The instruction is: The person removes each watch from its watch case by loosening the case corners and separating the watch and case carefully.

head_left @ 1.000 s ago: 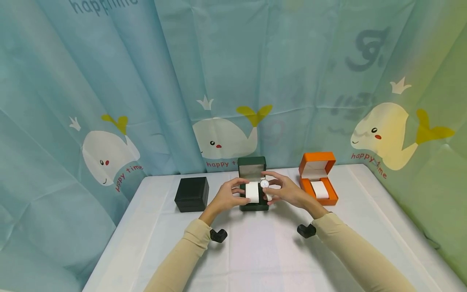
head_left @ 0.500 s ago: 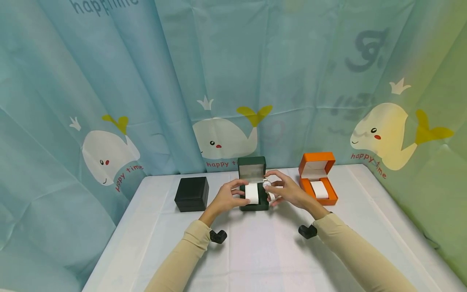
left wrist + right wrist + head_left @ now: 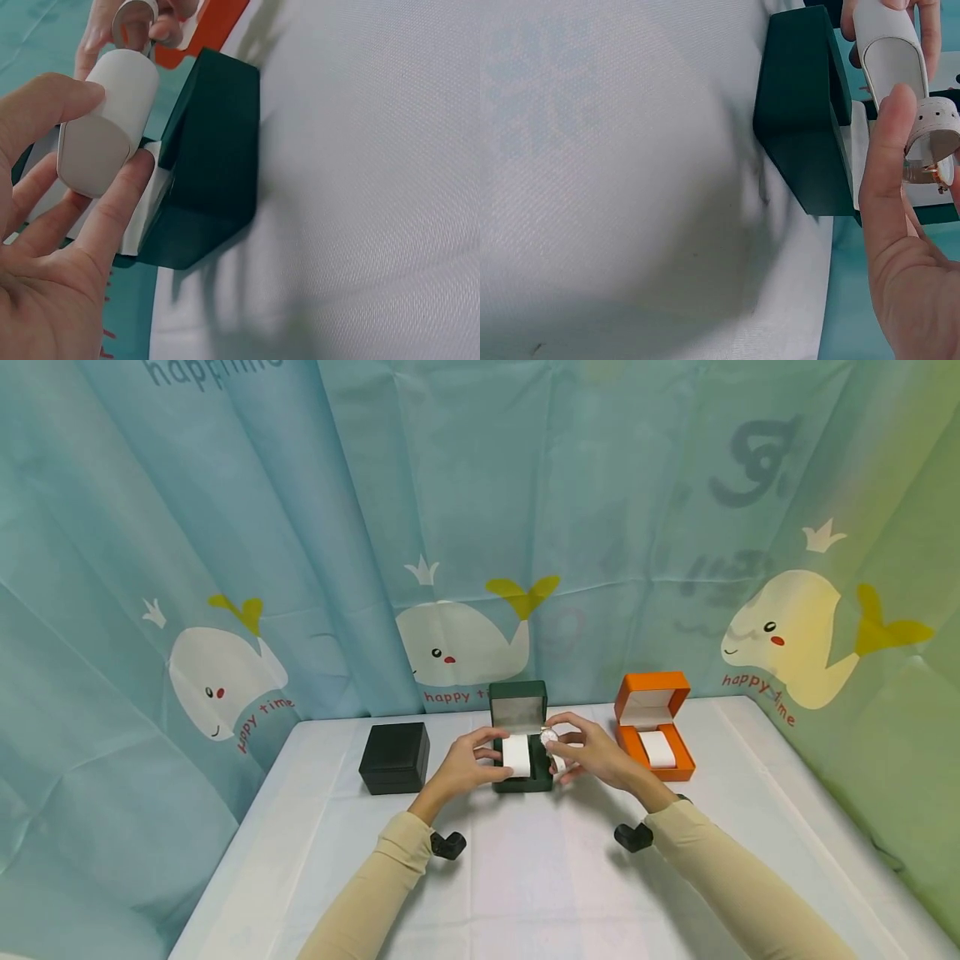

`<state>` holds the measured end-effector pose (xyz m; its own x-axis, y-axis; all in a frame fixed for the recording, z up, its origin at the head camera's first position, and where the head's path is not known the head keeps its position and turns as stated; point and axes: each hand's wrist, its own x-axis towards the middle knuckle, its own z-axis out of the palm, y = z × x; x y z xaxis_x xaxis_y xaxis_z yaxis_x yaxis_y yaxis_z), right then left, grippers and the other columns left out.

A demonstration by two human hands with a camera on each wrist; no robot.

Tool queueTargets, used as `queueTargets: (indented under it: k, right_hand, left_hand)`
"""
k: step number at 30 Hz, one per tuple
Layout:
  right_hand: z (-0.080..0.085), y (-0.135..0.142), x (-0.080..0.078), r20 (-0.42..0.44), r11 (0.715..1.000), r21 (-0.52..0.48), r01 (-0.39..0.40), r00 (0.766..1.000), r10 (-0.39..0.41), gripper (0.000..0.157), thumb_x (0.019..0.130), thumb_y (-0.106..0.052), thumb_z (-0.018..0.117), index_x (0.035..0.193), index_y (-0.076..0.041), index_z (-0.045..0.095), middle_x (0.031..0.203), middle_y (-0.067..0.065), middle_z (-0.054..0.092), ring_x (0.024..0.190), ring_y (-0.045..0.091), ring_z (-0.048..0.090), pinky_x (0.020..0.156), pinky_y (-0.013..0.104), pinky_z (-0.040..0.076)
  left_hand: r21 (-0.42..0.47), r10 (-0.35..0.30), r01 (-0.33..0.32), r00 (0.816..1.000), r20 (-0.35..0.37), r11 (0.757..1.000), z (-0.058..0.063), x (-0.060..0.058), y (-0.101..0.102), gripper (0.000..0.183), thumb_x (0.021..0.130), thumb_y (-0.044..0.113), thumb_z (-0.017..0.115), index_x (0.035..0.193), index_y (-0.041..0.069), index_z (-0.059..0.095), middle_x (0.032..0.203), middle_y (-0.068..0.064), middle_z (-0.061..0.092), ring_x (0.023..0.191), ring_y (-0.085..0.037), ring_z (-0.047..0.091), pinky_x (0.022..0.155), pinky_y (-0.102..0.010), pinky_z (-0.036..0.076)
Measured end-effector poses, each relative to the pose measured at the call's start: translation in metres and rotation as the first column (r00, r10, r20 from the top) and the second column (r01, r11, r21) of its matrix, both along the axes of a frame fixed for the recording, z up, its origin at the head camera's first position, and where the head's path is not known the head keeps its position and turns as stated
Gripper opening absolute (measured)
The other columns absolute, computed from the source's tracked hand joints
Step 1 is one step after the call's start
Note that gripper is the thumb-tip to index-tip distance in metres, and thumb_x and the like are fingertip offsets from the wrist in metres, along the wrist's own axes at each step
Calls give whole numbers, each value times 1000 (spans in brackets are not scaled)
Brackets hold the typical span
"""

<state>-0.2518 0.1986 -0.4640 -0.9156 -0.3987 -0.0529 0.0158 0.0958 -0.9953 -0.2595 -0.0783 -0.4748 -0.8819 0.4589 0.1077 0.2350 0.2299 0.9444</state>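
A white watch cushion (image 3: 516,756) is held over the opened green watch box (image 3: 517,690). Thumb and fingers of my left hand (image 3: 467,766) grip it from the left, as the left wrist view shows with the cushion (image 3: 124,94) raised above the box. On the other side, my right hand (image 3: 596,753) holds a wristwatch (image 3: 549,737) with a round pale dial. Its white strap (image 3: 935,118) forms a loop near the cushion's end in the right wrist view. Parts of the dial and strap are hidden by the right fingers.
To the right, an orange watch box (image 3: 684,762) stands open with a white cushion (image 3: 657,749) inside. At the left is a closed black box (image 3: 393,758). All rest on a white-covered table (image 3: 517,877), backed by a blue whale-print curtain (image 3: 465,510).
My right hand has shifted slightly to the right with the watch, widening the gap to the cushion. The left hand and cushion have hardly moved.
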Motion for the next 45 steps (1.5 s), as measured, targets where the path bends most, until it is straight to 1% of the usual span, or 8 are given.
queueTargets:
  k: [9,13,16,20,26,29,37,45]
  right_hand:
    - [6,2,0,81,996,-87,-21,996,29,63,97,-3,70,154,-8,42,133,34,49,101,45,70,82,56,58]
    - [5,0,1,92,995,-102,-6,996,15,66,96,-1,71,155,-7,41,131,32,49,104,42,67,85,57,57]
    - [4,0,1,91,995,-96,8,996,1,67,96,-1,71,155,-5,39,128,31,51,104,39,67,86,57,57]
    - [3,0,1,91,996,-77,34,996,-27,68,94,0,72,155,-7,41,124,28,54,102,35,67,87,56,57]
    - [5,1,1,34,998,16,62,997,-62,70,92,-4,76,154,-11,45,125,24,57,100,29,68,89,48,58]
    - [6,2,2,7,997,51,64,998,-65,69,93,-3,75,154,-11,45,125,25,58,98,29,70,89,45,59]
    - [7,2,3,-36,997,65,47,998,-45,70,92,2,73,154,-10,44,125,27,56,94,29,73,81,36,60]
    - [6,3,4,-68,997,61,49,997,-45,70,91,2,75,153,-7,44,127,28,56,95,32,74,80,36,60]
  left_hand:
    - [10,11,-11,1000,21,1000,1,1,-4,60,83,4,84,138,11,63,141,-10,59,115,-30,66,83,-35,57]
    - [15,5,-5,1000,21,1000,0,-1,-4,60,83,4,84,138,10,62,142,-10,59,116,-31,66,84,-35,57]
    - [11,0,0,1000,19,1000,-1,-1,-4,60,83,4,84,138,11,63,143,-9,59,115,-29,66,84,-34,57]
    - [5,5,-5,1000,19,1000,1,0,-4,59,82,4,84,137,13,63,142,-7,60,114,-27,67,83,-34,57]
    - [15,6,-7,1000,24,1000,3,0,-4,59,82,3,84,137,12,63,141,-8,60,115,-29,67,84,-35,57]
    - [19,8,-8,1000,24,1000,4,0,-4,59,82,3,84,136,12,63,141,-9,60,114,-29,67,84,-35,57]
    - [14,17,-18,1000,25,1000,4,-1,-5,59,83,3,84,137,12,63,141,-8,60,113,-27,68,85,-36,57]
    - [13,25,-25,999,28,1000,5,-1,-6,59,82,2,84,136,11,63,140,-8,61,112,-27,68,84,-35,58]
